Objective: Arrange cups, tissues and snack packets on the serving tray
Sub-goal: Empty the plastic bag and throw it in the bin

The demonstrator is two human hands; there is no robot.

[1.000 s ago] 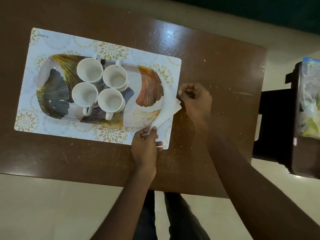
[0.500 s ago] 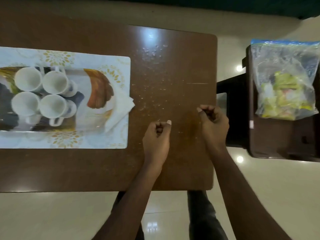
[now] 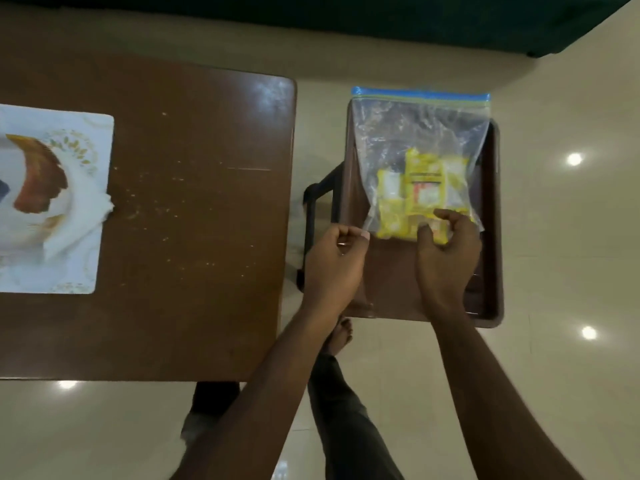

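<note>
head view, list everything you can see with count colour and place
table: one, dark brown, left
placemat: one, white with gold print, table's left edge
serving tray: one, white with rust leaf, on placemat, partly cut off
tissues: white, folded, on tray's right rim; count unclear
stool: one, dark brown, right of table
zip bag: one, clear with blue seal, on stool
snack packets: several, yellow, inside bag
left hand: pinching bag's near corner
right hand: fingers curled on bag

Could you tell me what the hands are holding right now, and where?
The clear zip bag of snack packets: left hand pinches its near-left corner, right hand grips its near end.
</note>
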